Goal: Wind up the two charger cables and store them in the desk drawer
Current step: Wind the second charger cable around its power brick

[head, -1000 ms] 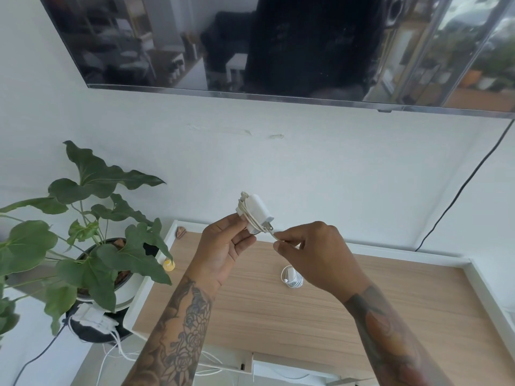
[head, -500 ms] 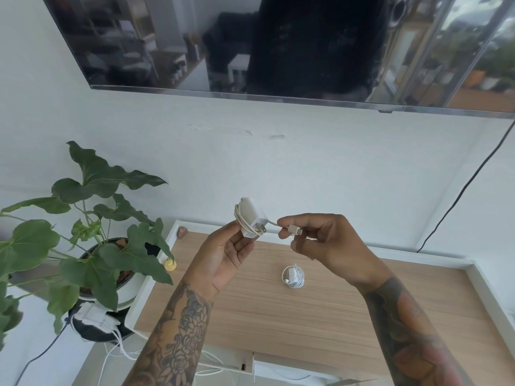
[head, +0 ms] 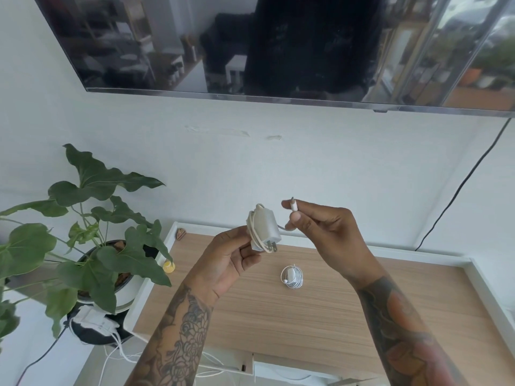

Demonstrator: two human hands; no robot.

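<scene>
My left hand (head: 232, 257) holds a white charger block (head: 264, 229) above the wooden desk (head: 278, 316), with its cable wound in several loops around the block and its plug prongs pointing down right. My right hand (head: 320, 227) pinches the free cable end, and the white connector (head: 293, 205) sticks up from my fingers, right of the block. A short stretch of cable runs between block and hand. A second white charger (head: 291, 277), wound into a small coil, lies on the desk below my hands. The top edge of the desk drawer (head: 278, 370) shows at the front.
A large potted plant (head: 83, 246) stands left of the desk, with a power strip and white cables (head: 94, 321) under it. A small yellow object (head: 168, 267) sits by the desk's left rim. A wall-mounted TV (head: 278, 45) hangs above; a black cord (head: 459, 188) runs down the wall.
My right hand has lifted the cable end up and to the right of the block, carrying it round for another turn. The left hand has tilted the block, prongs now pointing down.
</scene>
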